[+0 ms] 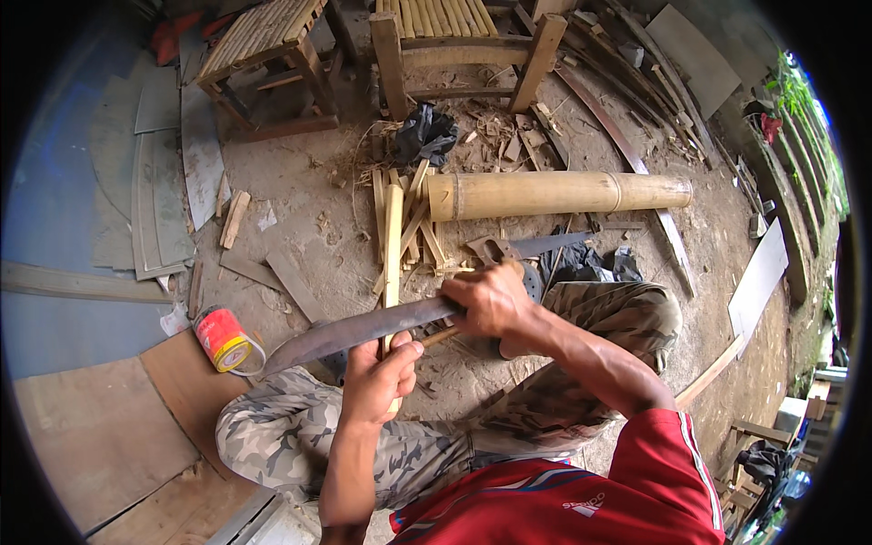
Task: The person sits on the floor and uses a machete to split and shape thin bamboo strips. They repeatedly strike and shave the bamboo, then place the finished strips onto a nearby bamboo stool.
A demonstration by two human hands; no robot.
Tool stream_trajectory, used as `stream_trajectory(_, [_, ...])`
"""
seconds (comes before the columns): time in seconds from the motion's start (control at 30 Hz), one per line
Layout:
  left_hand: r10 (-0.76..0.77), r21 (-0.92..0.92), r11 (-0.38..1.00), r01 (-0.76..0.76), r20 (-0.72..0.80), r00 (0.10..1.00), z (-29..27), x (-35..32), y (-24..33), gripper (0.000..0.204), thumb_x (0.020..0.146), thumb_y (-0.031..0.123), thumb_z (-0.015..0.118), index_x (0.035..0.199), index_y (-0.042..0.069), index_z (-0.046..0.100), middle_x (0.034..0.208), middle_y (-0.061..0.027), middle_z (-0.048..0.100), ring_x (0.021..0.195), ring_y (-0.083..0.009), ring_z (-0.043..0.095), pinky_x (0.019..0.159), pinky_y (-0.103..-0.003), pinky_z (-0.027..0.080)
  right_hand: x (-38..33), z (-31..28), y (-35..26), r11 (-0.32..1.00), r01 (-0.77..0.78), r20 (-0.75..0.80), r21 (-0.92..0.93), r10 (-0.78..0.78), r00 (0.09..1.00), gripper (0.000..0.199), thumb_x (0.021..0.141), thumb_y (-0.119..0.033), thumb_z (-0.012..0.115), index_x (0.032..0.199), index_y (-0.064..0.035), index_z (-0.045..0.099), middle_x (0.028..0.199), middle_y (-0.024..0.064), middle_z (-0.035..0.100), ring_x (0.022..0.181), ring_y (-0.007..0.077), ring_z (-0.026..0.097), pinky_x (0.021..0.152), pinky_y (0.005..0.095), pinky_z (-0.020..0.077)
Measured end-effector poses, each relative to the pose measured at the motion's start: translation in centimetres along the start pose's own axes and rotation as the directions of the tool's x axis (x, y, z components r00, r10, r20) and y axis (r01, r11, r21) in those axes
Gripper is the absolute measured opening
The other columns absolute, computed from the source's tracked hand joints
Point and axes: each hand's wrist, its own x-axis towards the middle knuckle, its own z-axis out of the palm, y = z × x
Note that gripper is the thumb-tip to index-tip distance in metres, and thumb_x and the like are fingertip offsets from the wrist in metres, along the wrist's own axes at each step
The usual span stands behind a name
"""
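A thick bamboo pole (559,193) lies on the dirt beside loose split strips (413,227). 2 slatted bamboo stools (268,54) stand beyond. A red can (222,339) lies near plywood sheets (100,436).

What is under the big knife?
Under the big knife stands a split bamboo strip, gripped by the left hand. The right hand covers the knife's handle, and the left hand hides the strip's lower end.

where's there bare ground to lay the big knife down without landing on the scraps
Free: the bare dirt between the flat boards on the left and the split bamboo sticks. Crowded: around the sticks, the bamboo pole, the handsaw, and the chip litter below the bench.
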Motion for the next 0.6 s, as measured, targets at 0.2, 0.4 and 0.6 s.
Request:
stream_trajectory(0.2, [-0.012,-0.025,1.0,0.012,0.023,1.0,0.4,-0.3,0.5,0.084,0.088,-0.011,0.055,0.159,0.015,0.02,0.084,0.0053,0.039,0.052,0.0014,0.031,0.041,-0.016,0.029,1.0,0.1,1.7,0.983,-0.179,0.06,-0.039,0.181,0.982,0.013,0.084,-0.024,0.067,0.08,-0.0122,0.063,0.062,0.0031,0.064,0.044,0.0224,0.056,0.042,0.0395,0.0462])
stream_trajectory(0.4, [-0.025,0.004,1.0,0.025,0.072,0.997,0.8,-0.6,0.7,0.083,0.087,-0.011,0.056,0.159,0.014,0.02,0.085,0.0049,0.04,0.052,0.0016,0.032,0.04,-0.015,0.029,2.0,-0.5,5.7,0.964,-0.267,-0.118,-0.004,0.265,0.957,0.011,0.081,-0.022,0.068,0.081,-0.0122,0.064,0.062,0.0058,0.064,0.046,0.0282,0.058,0.046,0.0423,0.0481])
stream_trajectory(0.6, [-0.03,0.043,0.999,0.027,0.05,0.998,0.8,-0.5,0.7,0.084,0.087,-0.01,0.056,0.159,0.013,0.02,0.085,0.0048,0.041,0.052,0.0015,0.032,0.041,-0.015,0.03,1.0,-0.2,4.0,0.988,-0.152,-0.045,0.002,0.152,0.987,0.015,0.078,-0.026,0.07,0.082,-0.0133,0.064,0.059,0.0087,0.06,0.055,0.0345,0.063,0.054,0.0474,0.0511])
